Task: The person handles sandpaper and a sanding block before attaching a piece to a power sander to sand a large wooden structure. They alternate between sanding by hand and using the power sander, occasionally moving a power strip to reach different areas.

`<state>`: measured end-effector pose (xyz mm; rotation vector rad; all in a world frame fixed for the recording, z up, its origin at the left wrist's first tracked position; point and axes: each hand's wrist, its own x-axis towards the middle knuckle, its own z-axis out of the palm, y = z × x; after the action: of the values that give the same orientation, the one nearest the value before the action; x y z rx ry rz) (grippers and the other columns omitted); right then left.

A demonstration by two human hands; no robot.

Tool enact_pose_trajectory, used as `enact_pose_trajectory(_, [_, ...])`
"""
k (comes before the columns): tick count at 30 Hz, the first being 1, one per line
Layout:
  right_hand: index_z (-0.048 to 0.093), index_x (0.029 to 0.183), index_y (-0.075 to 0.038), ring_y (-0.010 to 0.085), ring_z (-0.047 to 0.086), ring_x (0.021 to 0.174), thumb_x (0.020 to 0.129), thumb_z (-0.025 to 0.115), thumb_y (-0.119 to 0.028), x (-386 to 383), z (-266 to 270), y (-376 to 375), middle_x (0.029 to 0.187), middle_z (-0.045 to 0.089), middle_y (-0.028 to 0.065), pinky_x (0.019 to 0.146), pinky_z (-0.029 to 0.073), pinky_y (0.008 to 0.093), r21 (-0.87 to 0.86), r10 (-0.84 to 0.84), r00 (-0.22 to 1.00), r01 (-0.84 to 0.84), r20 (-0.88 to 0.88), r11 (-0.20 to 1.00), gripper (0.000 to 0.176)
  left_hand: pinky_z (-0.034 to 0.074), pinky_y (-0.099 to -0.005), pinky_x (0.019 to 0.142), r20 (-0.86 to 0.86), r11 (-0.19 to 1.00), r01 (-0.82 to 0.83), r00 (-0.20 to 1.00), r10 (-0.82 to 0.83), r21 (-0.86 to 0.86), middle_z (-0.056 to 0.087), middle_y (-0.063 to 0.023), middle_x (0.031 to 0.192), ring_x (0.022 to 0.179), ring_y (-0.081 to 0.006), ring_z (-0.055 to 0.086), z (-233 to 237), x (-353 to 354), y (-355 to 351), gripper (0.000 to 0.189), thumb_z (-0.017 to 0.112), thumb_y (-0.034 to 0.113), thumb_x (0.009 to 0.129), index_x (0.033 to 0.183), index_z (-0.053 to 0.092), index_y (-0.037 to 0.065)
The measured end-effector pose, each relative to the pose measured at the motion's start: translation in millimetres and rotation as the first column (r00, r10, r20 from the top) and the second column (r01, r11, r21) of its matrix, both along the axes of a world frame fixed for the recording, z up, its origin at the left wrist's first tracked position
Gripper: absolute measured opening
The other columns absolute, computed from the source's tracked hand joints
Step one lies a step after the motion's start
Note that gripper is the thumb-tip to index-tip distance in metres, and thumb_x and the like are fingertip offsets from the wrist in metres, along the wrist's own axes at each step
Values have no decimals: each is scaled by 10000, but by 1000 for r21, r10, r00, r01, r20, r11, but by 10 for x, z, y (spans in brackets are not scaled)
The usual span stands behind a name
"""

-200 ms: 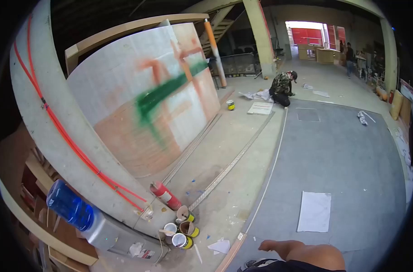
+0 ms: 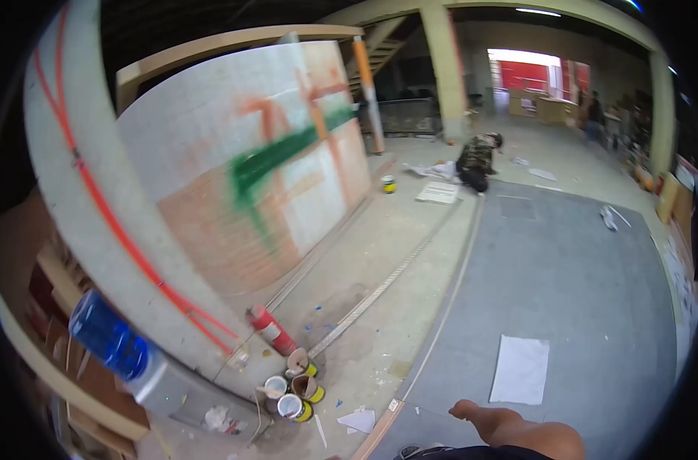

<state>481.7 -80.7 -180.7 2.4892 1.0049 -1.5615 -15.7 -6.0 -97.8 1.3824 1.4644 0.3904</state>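
Note:
At the bottom of the view, my right hand [image 2: 462, 410] is at the end of a bent bare forearm, over the grey floor covering [image 2: 587, 276]. Its fingers are too blurred and small to make out, and nothing shows clearly in it. A white sheet of paper [image 2: 521, 369] lies on the covering just beyond this hand, apart from it. My left hand is out of view. Dark clothing and part of a shoe [image 2: 419, 452] show at the bottom edge.
Several paint cans [image 2: 295, 406] and a red fire extinguisher [image 2: 271, 330] stand beside a pillar, near a water dispenser [image 2: 111, 337]. A crouching person [image 2: 479, 157] is at the covering's far edge. A paint-marked curved panel [image 2: 241, 169] stands at left. Metal strips [image 2: 380, 287] lie on the floor.
The view has shifted slightly, so the near cans and paper sit lower and further left. My right hand appears slightly further right in the picture.

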Motion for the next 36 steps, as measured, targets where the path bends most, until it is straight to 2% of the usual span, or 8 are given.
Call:
enact_pose_trajectory(3, [719, 1139, -63, 306, 647, 1012, 903, 595, -495, -354, -156, 383, 1142, 692, 168, 909, 509, 397, 255, 339, 941, -324, -15, 911, 508, 525, -417, 733, -334, 872, 39, 932, 145, 488, 697, -112, 957, 848, -257, 630, -753, -834, -453, 396, 556, 386, 973, 1099, 695, 38])
enact_pose_trajectory(8, [669, 1160, -32, 334, 633, 1069, 1003, 513, -418, -2354, 1231, 1819, 1191, 674, 187, 979, 475, 392, 717, 749, 624, -415, -224, 560, 444, 538, -502, 905, -715, 969, 186, 655, -245, -162, 709, -153, 1118, 1089, -342, 662, -829, -1655, -2029, 364, 470, 265, 953, 1266, 631, 171])
enact_pose_trajectory(13, [636, 1170, -8, 167, 591, 965, 922, 660, -159, -4191, 3889, 2023, 1062, 636, 80, 835, 469, 309, 965, 964, -42, -12, -262, 262, 292, 477, -455, 1012, -552, 411, -875, 482, 680, -258, 656, -230, 1230, 1174, -406, 609, -486, -1172, -3221, 517, 509, 463, 945, 1133, 715, 27])
enact_pose_trajectory(17, [664, 889, -21, 244, 627, 762, 855, 686, -188, -5072, 5433, 1039, 889, 677, 115, 710, 504, 399, 779, 902, -428, 583, 55, 229, 172, 478, -434, 1004, -483, 99, -890, 332, 810, -445, 656, -242, 1233, 1191, -390, 612, -716, -762, -3933, 578, 566, 491, 868, 1127, 714, -4])
enact_pose_trajectory(22, [539, 1269, -205, 195, 670, 800, 956, 614, -318, -6374, 6119, 293, 994, 644, 46, 759, 529, 394, 951, 317, -930, 252, 185, 182, 342, 499, -433, 950, -260, 173, -914, 280, 924, -368, 667, -265, 1189, 1117, -379, 653, -1947, -597, -4449, 558, 549, 465, 883, 1091, 711, -27])
enact_pose_trajectory(24, [507, 1331, -251, 175, 662, 796, 977, 609, -353, -7082, 6285, -136, 987, 614, 15, 725, 510, 377, 980, 170, -970, 187, 173, 72, 382, 501, -435, 943, -187, 441, -815, 533, 825, -376, 674, -270, 1162, 1101, -378, 657, -1859, -1091, -4709, 558, 542, 470, 897, 1087, 710, -27])
enact_pose_trajectory(29, [546, 1118, -233, 133, 598, 673, 959, 627, -245, -8447, 6446, -1353, 888, 572, -12, 580, 464, 283, 911, 73, -945, 327, 319, 252, 178, 494, -470, 942, -253, -355, -892, -289, 923, -278, 690, -261, 1110, 1083, -396, 650, -1416, -2335, -5641, 542, 563, 466, 902, 1093, 704, -21])
enact_pose_trajectory(36, [549, 1128, -261, 97, 544, 596, 970, 557, -242, -9962, 6212, -1949, 759, 537, -48, 571, 428, 274, 852, 62, -957, 282, 284, 441, 159, 525, -419, 875, -217, -706, -706, -682, 698, -54, 727, -213, 999, 977, -364, 686, -546, -3923, -6446, 491, 610, 422, 888, 1049, 704, -32])
